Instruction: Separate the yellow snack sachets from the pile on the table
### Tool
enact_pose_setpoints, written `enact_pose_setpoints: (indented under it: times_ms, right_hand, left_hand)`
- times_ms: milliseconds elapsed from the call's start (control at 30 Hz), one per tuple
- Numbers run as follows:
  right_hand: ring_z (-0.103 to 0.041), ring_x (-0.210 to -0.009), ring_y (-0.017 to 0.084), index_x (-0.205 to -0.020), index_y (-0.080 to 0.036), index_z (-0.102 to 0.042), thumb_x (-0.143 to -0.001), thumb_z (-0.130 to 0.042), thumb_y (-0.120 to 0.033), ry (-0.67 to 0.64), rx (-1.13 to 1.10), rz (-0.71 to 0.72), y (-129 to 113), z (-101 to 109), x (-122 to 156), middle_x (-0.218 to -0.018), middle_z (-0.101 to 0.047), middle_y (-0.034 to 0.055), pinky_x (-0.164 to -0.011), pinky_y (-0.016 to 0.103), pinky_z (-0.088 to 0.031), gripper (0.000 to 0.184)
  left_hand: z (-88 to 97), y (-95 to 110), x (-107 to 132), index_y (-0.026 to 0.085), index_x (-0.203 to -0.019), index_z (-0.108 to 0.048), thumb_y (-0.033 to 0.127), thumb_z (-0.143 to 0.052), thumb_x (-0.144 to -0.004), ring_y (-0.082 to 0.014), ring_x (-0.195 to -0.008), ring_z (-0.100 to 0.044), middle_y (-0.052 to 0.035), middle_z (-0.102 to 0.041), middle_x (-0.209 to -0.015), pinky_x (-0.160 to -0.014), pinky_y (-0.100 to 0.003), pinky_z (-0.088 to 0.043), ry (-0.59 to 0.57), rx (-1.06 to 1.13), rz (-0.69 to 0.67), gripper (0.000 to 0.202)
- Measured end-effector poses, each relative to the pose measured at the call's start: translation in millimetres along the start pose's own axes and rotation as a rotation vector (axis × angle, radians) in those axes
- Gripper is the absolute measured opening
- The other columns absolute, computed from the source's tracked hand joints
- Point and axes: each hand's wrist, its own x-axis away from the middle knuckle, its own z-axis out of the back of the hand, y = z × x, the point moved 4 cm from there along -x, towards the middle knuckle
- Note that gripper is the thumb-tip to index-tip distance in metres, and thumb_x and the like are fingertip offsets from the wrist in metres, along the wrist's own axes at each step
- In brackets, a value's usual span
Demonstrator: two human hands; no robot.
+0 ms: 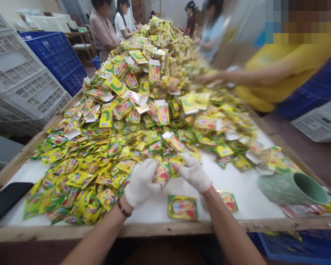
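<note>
- One packet (163, 173) sits between the gloved left hand (142, 182) and right hand (194, 172), above the white board near the front rim (165, 230). Blur hides whether it is box or sachet.
- Left fingers are clamped on its near side; right fingertips look pinched together at its other end. Gripping both ends probably steadies it and leaves its middle uncovered.
- Both forearms reach over the rim, likely because that gap in the heap gives the hands room.
- A printed box (182, 207) lies flat just below the hands, apart from the heap, perhaps for easy reach. Another box (228, 201) is partly hidden behind the right forearm.
- Sachets (82, 176) overlap in a dense spread beside the left hand, which crowds that side.
- Boxes (154, 71), many with white flaps open, rise in a mound beyond, blocking part of the far table.
- At the right, a green cup (278, 187) has its mouth turned rightward; whether it lies or leans, I cannot tell.
- A black slab (11, 200), maybe a phone, rests at the left corner.
- A co-worker in yellow (287, 70) reaches into the mound, well apart from these hands.
- White crates (19, 62) and blue crates (53, 57) stand left of the table.
</note>
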Motion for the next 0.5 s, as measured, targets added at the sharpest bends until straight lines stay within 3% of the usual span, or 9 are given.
enact_pose_setpoints:
  times_ms: [67,233,367,500]
  right_hand:
    - [-0.062,-0.071,0.019,-0.085,-0.018,-0.064,-0.084,-0.055,-0.037,-0.038,0.088,0.013,0.5,-3.5,1.1,-0.078,-0.069,0.0027,-0.064,0.028,-0.050,0.021]
    - [-0.061,-0.083,0.023,-0.098,-0.020,-0.063,-0.086,-0.050,-0.027,0.085,0.367,0.052,0.0,-8.7,5.0,-0.088,-0.068,0.0081,-0.076,0.033,-0.048,0.019]
    - [-0.059,-0.085,0.023,-0.092,-0.020,-0.064,-0.085,-0.051,-0.026,0.106,0.333,0.124,-3.3,-3.6,4.0,-0.089,-0.066,0.0087,-0.078,0.033,-0.047,0.016]
    - [-0.059,-0.080,0.021,-0.078,-0.019,-0.066,-0.077,-0.055,-0.018,0.072,0.238,0.069,-0.8,-1.9,1.9,-0.080,-0.066,0.0057,-0.075,0.033,-0.046,0.012]
  left_hand:
    - [-2.0,3.1,0.6,0.019,-0.098,-0.059,0.037,-0.064,-0.073,-0.0267,-0.097,-0.061,-0.0106,-0.063,-0.103,-0.083,-0.039,-0.050,-0.022,-0.047,-0.005,0.031]
    - [-5.7,4.1,-2.7,0.018,-0.098,-0.060,0.039,-0.061,-0.076,-0.0281,-0.095,-0.062,-0.0127,-0.064,-0.105,-0.081,-0.041,-0.050,-0.041,-0.162,0.040,0.030]
    - [-6.3,1.1,-3.1,0.015,-0.110,-0.058,0.037,-0.061,-0.076,-0.0297,-0.102,-0.060,-0.0150,-0.063,-0.110,-0.083,-0.040,-0.051,-0.017,-0.170,0.023,0.040]
    - [-6.4,3.6,-0.5,0.015,-0.114,-0.058,0.036,-0.064,-0.075,-0.0298,-0.100,-0.060,-0.0156,-0.063,-0.110,-0.083,-0.041,-0.051,0.003,-0.178,-0.052,0.044]
